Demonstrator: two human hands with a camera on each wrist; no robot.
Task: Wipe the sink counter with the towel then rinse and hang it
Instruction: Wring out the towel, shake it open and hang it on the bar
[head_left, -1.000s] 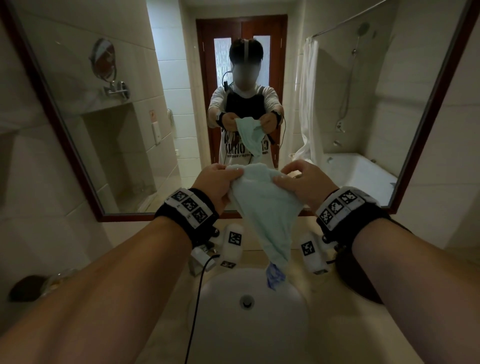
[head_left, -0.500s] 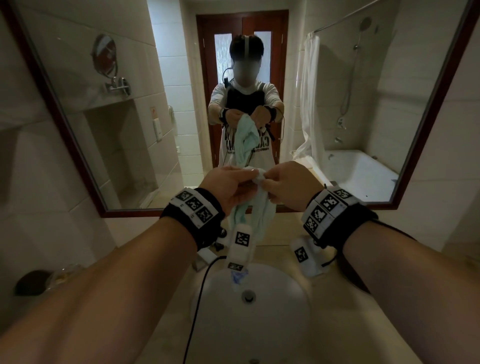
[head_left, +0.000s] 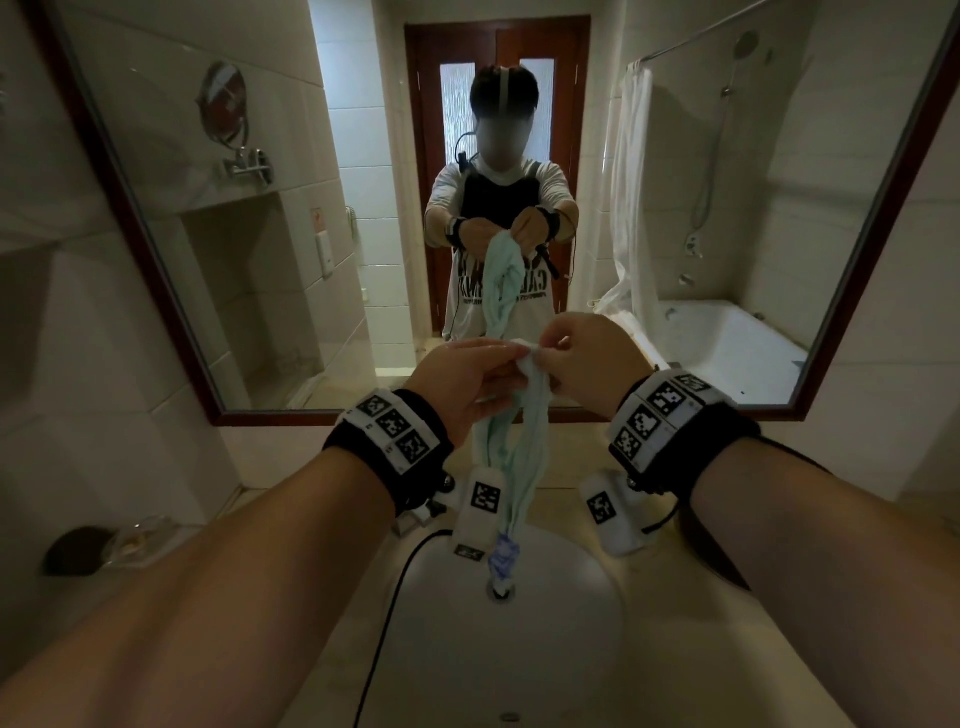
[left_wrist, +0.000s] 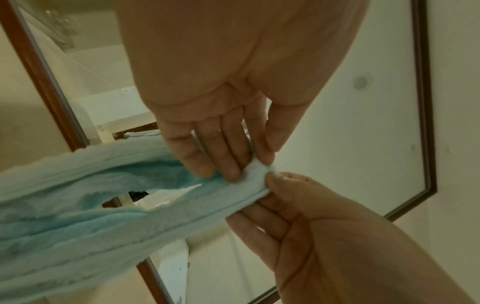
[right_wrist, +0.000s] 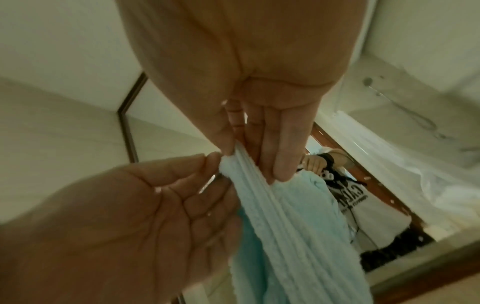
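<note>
- A wood-framed mirror (head_left: 156, 218) fills the wall above the counter and reflects the person, a door, a shower curtain and a bathtub.
- The beige sink counter (head_left: 691, 649) runs below the mirror, with a white basin (head_left: 571, 639) set into it and a drain at the basin's middle.
- The two forearms reach forward over the basin, each with a black wristband carrying square black-and-white markers.
- The pale blue towel (head_left: 511, 457) hangs gathered into long folds in front of the mirror, above the basin; its lower tip, a darker blue, dangles right over the drain. Whether it touches the basin I cannot tell.
- The left hand (head_left: 467, 384) pinches the towel's top end between thumb and fingertips, the other fingers fairly straight along the cloth.
- The right hand (head_left: 587, 358) pinches the same top end from the other side, thumb against fingers, the two hands touching at the cloth.
- A dark round object (head_left: 72, 551) sits on the counter at far left, beside something clear and crinkled.
</note>
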